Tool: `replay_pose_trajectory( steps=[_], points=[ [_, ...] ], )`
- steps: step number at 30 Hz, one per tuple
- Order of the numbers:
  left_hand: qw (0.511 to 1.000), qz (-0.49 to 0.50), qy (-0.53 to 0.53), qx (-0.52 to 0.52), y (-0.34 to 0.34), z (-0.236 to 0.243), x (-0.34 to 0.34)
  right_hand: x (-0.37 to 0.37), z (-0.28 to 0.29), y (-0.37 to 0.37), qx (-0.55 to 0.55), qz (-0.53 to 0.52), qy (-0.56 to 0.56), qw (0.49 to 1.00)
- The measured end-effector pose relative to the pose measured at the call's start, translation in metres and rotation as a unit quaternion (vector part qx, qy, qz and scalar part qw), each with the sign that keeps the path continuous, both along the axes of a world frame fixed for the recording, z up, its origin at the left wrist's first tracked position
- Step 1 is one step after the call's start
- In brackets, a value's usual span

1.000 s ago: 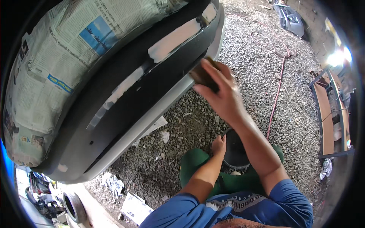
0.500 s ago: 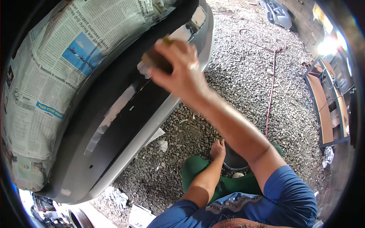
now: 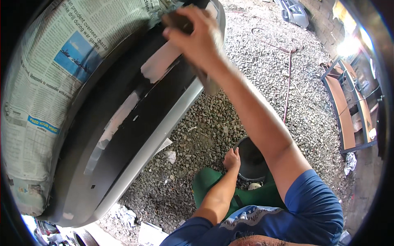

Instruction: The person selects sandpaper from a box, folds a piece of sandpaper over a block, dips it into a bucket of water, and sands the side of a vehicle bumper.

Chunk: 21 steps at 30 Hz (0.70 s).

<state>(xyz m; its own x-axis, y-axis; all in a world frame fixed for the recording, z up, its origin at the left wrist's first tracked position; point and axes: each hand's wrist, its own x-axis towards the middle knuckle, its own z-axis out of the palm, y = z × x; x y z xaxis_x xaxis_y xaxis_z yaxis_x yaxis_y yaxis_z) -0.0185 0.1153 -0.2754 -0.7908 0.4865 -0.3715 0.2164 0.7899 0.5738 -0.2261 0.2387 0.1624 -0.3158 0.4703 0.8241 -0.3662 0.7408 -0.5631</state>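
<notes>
Against the upper edge of the black car bumper [image 3: 135, 123], a dark sanding block [image 3: 177, 20] is gripped in the right hand [image 3: 197, 39], fingers closed around it, beside pale filler patches [image 3: 160, 65]. Newspaper masking [image 3: 53, 82] is taped above. Resting on the green-trousered knee [image 3: 209, 180], the left hand [image 3: 232, 159] is loosely curled, holding nothing, near a black bucket [image 3: 250, 158] on the gravel [image 3: 246, 74]

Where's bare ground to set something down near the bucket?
Open gravel lies between the car bumper and the red hose. More lies between the bumper and the green knee, dotted with paper scraps. It is crowded around the black bucket, where the left hand rests.
</notes>
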Motion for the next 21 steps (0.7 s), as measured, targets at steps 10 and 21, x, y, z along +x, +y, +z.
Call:
replay_pose_trajectory(
  steps=[10, 21],
  points=[
    [0.998, 0.035, 0.053, 0.006, -0.016, -0.007, -0.012, 0.015, 0.011, -0.041, 0.096, -0.054, 0.018, 0.994],
    [0.997, 0.033, 0.067, 0.02, -0.012, -0.014, -0.011, 0.024, -0.004, -0.044, 0.105, -0.052, -0.022, 0.993]
  ],
)
